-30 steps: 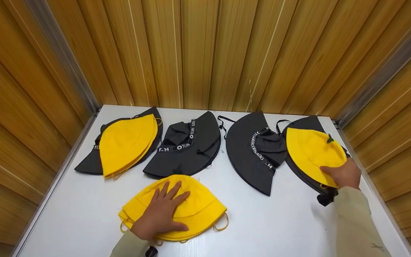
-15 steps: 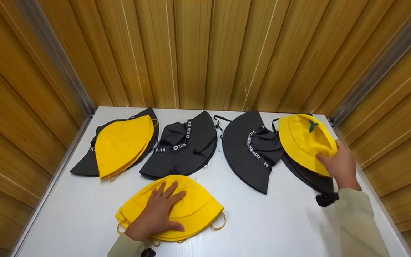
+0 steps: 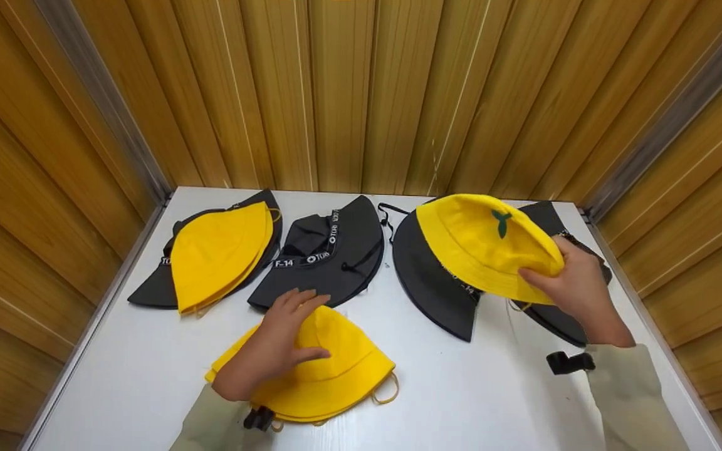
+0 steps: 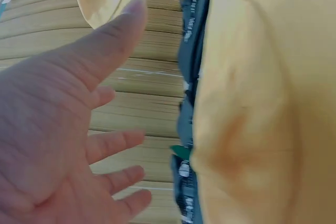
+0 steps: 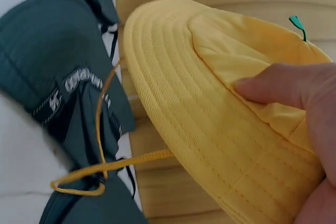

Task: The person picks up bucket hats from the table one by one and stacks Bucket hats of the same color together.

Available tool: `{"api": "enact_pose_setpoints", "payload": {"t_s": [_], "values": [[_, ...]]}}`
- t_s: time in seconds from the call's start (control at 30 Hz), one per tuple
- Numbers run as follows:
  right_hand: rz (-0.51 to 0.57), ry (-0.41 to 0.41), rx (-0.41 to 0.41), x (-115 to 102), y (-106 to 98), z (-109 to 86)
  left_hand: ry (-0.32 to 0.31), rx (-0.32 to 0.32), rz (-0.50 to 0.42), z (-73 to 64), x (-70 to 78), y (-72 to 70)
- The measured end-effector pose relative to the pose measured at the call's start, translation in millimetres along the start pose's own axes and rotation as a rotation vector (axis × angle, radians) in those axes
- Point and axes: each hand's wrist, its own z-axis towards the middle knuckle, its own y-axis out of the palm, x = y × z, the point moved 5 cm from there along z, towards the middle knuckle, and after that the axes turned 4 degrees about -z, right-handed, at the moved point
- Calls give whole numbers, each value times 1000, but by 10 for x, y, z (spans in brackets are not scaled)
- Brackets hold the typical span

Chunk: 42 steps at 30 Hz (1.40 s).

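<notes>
Yellow bucket hat (image 3: 480,250), marked with a green sprout (image 3: 501,223) on its crown, is held above the table (image 3: 449,394) by the right hand (image 3: 580,288). Its near right end is pinched, with the thumb (image 5: 268,83) laid against the crown just by the brim seam; the other fingers are mostly hidden behind the cloth. A yellow cord (image 5: 142,159) is seen hanging in a loop from the brim. In the head view, part of the third dark hat (image 3: 423,269) is covered by the held hat, and the far-right dark hat (image 3: 539,216) is partly hidden too.

Nothing is grasped by the left hand (image 3: 279,347). It is poised over the front yellow hat (image 3: 342,369), its fingers extended and its thumb spread away (a gap between palm and cloth is shown by the left wrist view).

Farther left, another yellow hat (image 3: 220,257) is laid on the far-left dark hat (image 3: 154,288). Beside that pair, the second dark hat (image 3: 317,282) is placed, with white lettering printed on its band. The row is backed by a wood-patterned wall (image 3: 342,94). Both arms are covered by pale sleeves (image 3: 630,394).
</notes>
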Motion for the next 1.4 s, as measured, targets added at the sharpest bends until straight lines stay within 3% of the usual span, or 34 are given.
{"api": "enact_pose_setpoints", "payload": {"t_s": [0.17, 0.33, 0.47, 0.57, 0.63, 0.73, 0.8, 1.0, 1.2, 1.4], "values": [[61, -97, -69, -327, 109, -75, 138, 110, -7, 133, 289, -195], [110, -163, -173, -559, 282, -150, 154, 125, -49, 271, 522, -268], [178, -223, -263, -706, 411, -218, 203, 142, -42, 375, 641, -288], [222, -275, -328, -826, 487, -269, 204, 97, -45, 436, 656, -281], [241, -298, -370, -901, 531, -296, 158, 25, -79, 470, 623, -260], [249, -335, -413, -978, 581, -325, 92, -75, -165, 491, 546, -229], [247, -346, -424, -1008, 602, -326, 79, -108, -237, 495, 491, -222], [263, -319, -415, -1026, 620, -264, 77, -93, -394, 464, 377, -317], [314, -282, -374, -961, 568, -218, 71, -10, -428, 402, 311, -537], [429, -356, -181, -1107, 477, -282, 80, 140, -501, 245, 227, -807]]}}
